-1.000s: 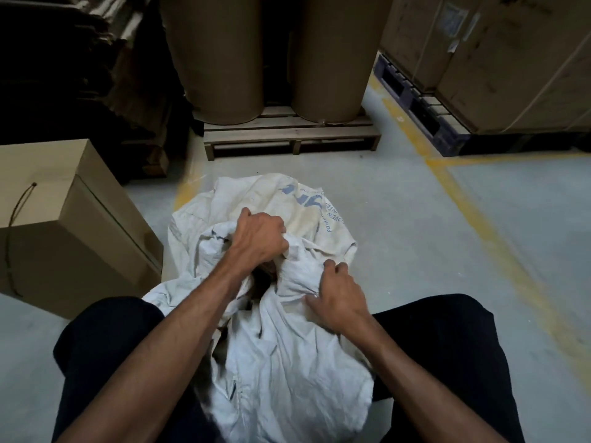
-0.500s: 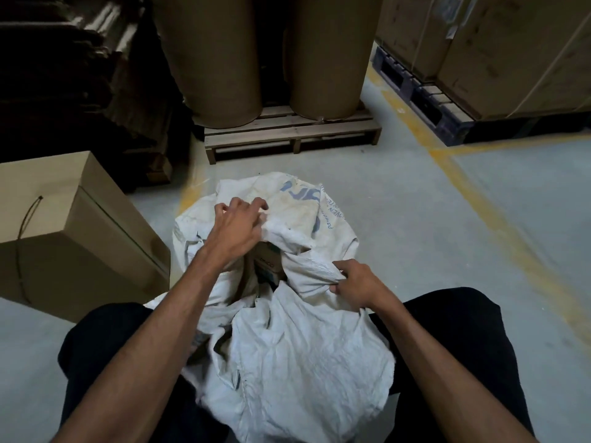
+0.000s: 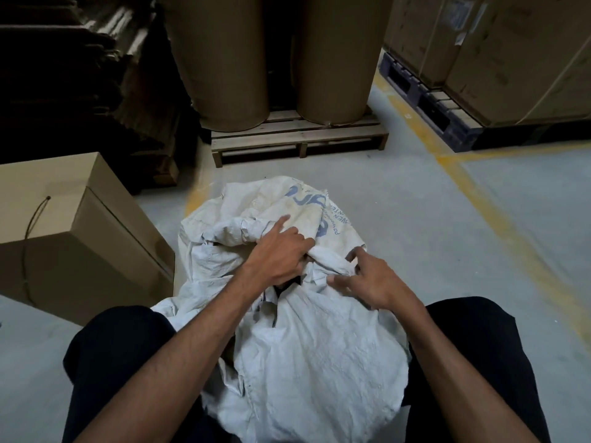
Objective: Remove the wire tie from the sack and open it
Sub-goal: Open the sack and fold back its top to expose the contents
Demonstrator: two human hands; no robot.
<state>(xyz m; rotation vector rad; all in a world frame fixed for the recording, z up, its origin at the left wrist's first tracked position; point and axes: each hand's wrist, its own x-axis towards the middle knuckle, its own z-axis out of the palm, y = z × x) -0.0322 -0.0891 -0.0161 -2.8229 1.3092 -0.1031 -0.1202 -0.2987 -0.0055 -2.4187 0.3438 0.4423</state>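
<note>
A white woven sack with blue print stands on the floor between my knees, its mouth crumpled and partly open. My left hand lies over the mouth, fingers curled on a bunched fold of fabric, index finger stretched toward the far rim. My right hand pinches the twisted fold at the near right of the opening, fingers partly spread. A dark gap shows under my left hand. No wire tie is visible.
A cardboard box with a string loop sits close on the left. Two big brown paper rolls stand on a wooden pallet ahead. Strapped cartons on a dark pallet fill the right rear. Yellow floor lines run on the right.
My left hand came back from the sack's far rim toward the middle of the mouth. My right hand shifted its hold on the fold and loosened its fingers. The opening has narrowed under my hands.
</note>
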